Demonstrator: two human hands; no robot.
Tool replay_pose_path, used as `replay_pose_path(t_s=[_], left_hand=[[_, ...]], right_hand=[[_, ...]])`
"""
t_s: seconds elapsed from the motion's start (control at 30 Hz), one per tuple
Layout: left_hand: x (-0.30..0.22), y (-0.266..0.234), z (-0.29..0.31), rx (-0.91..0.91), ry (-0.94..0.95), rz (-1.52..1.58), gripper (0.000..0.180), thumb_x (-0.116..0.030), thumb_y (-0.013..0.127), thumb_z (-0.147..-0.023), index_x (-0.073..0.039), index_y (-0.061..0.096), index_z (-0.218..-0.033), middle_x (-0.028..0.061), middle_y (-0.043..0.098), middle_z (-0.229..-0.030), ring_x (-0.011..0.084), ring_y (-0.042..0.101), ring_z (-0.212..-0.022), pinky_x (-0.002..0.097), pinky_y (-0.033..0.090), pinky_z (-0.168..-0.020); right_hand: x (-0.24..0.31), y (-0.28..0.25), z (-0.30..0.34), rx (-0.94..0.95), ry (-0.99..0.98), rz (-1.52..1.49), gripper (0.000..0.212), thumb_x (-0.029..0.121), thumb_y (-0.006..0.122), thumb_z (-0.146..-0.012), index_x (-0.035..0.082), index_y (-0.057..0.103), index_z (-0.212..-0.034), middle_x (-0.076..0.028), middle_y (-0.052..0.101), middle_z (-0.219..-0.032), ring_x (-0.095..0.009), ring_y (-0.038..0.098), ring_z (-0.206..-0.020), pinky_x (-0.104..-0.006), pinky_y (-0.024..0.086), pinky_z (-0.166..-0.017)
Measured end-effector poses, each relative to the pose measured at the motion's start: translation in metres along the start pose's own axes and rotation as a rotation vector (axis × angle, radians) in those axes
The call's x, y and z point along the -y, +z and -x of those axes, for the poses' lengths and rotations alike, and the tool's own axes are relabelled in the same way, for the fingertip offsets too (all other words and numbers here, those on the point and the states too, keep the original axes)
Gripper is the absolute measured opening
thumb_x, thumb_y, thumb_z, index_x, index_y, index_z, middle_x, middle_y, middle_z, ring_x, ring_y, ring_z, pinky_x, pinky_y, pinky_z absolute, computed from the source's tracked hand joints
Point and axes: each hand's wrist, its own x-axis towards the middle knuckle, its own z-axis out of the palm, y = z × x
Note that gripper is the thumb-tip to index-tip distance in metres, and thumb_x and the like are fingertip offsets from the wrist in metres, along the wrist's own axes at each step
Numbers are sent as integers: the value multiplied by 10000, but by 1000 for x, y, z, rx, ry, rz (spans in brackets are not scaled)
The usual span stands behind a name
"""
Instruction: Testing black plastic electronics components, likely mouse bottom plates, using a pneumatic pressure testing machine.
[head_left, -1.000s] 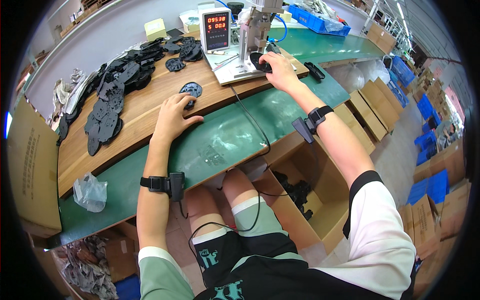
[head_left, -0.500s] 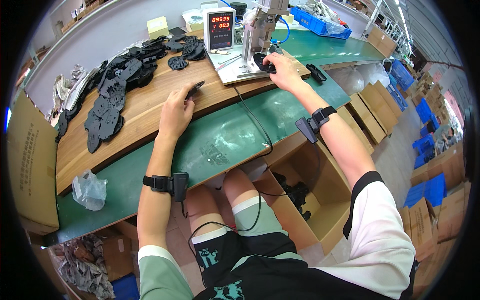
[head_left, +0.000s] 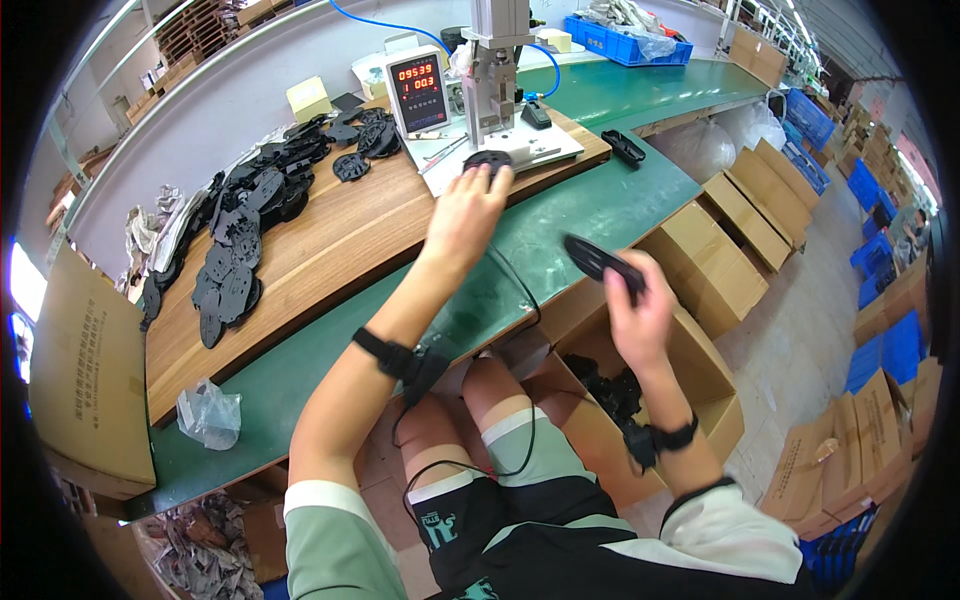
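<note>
My left hand (head_left: 465,218) reaches to the front of the bench press (head_left: 492,95), its fingers on a flat black plastic plate (head_left: 488,158) at the white press base (head_left: 545,152). Closer to me on the right, my right hand (head_left: 641,312) grips an elongated black plastic part (head_left: 598,260). That part is slightly blurred and hangs above the bench edge, near an open cardboard box (head_left: 700,415) with black parts (head_left: 605,395) inside. Similar black plates (head_left: 240,235) lie heaped on the wooden board (head_left: 330,255) to the left.
A counter box with red digits (head_left: 417,92) stands left of the press. On the green bench lie a black holder-like piece (head_left: 624,148) and a clear plastic bag (head_left: 210,415). A dark cable (head_left: 525,285) crosses the front edge. Tall cardboard (head_left: 85,370) stands at left.
My right hand has left the press and come back towards me, carrying a black part over the box. My left hand has moved right and forward, bringing a black plate to the press base.
</note>
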Motion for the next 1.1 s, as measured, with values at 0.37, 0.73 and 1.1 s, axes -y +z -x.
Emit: replay_pose_path(t_s=[0.37, 0.73, 1.1], left_hand=[[-17, 68, -87, 135, -20, -121, 278, -53, 623, -949, -23, 602, -1225, 254, 722, -1149, 383, 723, -1128, 468, 577, -987], [1, 69, -79, 28, 98, -39, 258, -34, 577, -946, -19, 608, -1201, 212, 718, -994, 377, 733, -979, 471, 580, -868], [13, 67, -68, 53, 59, 64, 580, 50, 641, -879, -43, 512, -1437, 207, 689, -1067, 405, 727, -979, 480, 592, -853]], right_hand=[[-146, -183, 210, -2, 641, 532, 141, 81, 705, -967, 10, 668, -1082, -121, 695, -884, -208, 664, -845, -357, 539, -832], [-244, -157, 361, 336, 1086, 607, 384, 284, 684, -969, 20, 701, -1248, -247, 744, -1187, -446, 687, -1162, -472, 531, -1023], [-40, 10, 26, 132, -205, 298, 295, -12, 722, -849, 29, 684, -1138, -168, 639, -1272, -369, 623, -1187, -452, 503, -1011]])
